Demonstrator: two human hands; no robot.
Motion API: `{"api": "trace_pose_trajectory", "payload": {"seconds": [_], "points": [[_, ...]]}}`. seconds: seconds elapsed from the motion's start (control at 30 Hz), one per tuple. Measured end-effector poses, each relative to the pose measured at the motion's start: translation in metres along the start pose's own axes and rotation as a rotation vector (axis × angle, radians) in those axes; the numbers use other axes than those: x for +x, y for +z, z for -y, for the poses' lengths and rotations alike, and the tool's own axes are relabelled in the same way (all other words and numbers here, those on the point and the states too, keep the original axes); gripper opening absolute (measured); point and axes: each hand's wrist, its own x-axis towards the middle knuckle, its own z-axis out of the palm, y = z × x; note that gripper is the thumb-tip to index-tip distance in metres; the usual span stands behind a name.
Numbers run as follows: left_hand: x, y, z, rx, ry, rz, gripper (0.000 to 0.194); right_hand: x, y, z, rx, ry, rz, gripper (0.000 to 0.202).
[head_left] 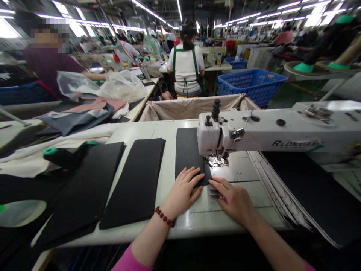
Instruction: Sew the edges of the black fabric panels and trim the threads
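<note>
A dark rectangular panel (187, 150) lies under the head of a white sewing machine (270, 130), its right edge beside the metal presser foot (217, 161). My left hand (186, 188) rests on the panel's near end, fingers spread and flat, with a red bead bracelet on the wrist. At the panel's near right corner, my right hand (232, 197) touches the edge with its fingertips. Small metal thread snips (216, 194) are held in that hand, blades pointing left.
Two stacks of dark panels (135, 180) (87, 188) lie left. Layered dark pieces (313, 188) sit right of the machine. Beyond the table are a cloth-lined bin (194, 107), a blue basket (251, 84), a seated person (186, 66) and another person at left (53, 67).
</note>
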Motion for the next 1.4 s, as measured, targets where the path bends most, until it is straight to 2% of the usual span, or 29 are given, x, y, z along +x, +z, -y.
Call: {"api": "trace_pose_trajectory", "payload": {"seconds": [0.3,0.63,1.4], "points": [[0.0000,0.0014,0.0000,-0.011,-0.011,-0.029,0.041,-0.0001,0.0003,0.0006,0.023,0.003,-0.021,0.062],[0.0045,0.0062,0.0034,0.047,-0.056,-0.005,0.054,0.0007,-0.0005,0.0005,0.019,-0.001,-0.027,0.059],[0.0032,0.0073,0.0031,0.063,-0.057,-0.033,0.056,0.0012,-0.0011,0.0017,0.047,0.004,-0.041,0.057]]}}
